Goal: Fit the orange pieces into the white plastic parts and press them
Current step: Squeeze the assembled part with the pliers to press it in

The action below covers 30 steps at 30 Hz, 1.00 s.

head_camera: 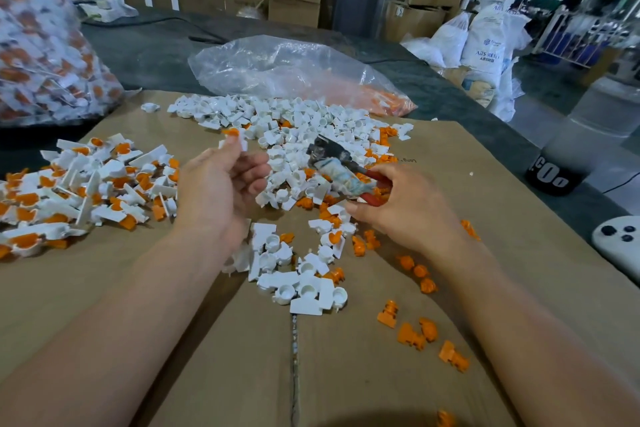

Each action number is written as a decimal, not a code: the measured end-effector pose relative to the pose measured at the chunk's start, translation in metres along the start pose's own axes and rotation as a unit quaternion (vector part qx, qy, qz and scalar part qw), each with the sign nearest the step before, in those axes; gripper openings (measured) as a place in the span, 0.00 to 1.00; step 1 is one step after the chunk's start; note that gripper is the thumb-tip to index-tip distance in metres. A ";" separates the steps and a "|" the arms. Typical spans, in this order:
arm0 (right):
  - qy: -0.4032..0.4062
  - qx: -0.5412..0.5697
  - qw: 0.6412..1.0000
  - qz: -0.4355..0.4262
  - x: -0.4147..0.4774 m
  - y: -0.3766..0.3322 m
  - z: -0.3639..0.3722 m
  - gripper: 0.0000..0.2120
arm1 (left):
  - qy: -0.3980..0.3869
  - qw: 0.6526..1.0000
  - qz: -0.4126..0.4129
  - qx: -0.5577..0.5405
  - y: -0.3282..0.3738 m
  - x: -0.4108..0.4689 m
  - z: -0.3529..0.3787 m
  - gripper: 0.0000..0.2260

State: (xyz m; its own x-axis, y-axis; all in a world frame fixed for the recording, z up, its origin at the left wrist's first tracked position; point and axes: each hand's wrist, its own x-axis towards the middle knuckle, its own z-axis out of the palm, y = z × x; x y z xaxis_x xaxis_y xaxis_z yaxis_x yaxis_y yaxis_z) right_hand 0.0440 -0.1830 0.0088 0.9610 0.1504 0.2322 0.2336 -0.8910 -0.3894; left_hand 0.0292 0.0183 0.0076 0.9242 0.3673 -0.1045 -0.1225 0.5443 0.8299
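**Fitted part up, pliers ready**

Pinched at the fingertips of the left hand (221,184), raised over the middle of the cardboard (173,322): one white part (242,144) with an orange piece (231,131) seated on top. Gripped in the right hand (405,208), fingers curled round the red handles: pliers (341,166), head pointing toward the far edge, above the loose heap. Near the held part, but not touching it.

Probably the pressing step, with the fitting apparently done and the squeeze not yet made. Next, on that reading: bring the pliers' head to the part, close squarely on orange and white without tilting the insert, then drop it on the finished heap.

Counted:
- In hand: one fitted part, one pliers.
- Two bags: a clear bag (294,69) just past the far edge, a full bag (41,45) past the far left corner.
- Unfitted white parts (311,125), middle to far edge: too many to count.
- Finished heap (86,184), left edge: likewise dozens.
- Loose orange pieces (415,336), toward the near right corner: about a dozen plainly seen, more mixed into the white.
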 end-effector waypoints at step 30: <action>-0.094 -0.071 0.991 0.058 0.011 0.021 -0.002 0.42 | -0.064 0.898 0.102 0.422 -0.002 -0.007 -0.005 0.06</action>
State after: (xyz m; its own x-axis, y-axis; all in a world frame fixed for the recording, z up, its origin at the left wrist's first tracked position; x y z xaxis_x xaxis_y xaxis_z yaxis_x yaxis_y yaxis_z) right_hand 0.0596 -0.2003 0.0049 0.9939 0.1086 0.0178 0.1094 -0.9565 -0.2704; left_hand 0.0214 0.0181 0.0041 0.9546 0.2747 0.1153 -0.0254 -0.3106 0.9502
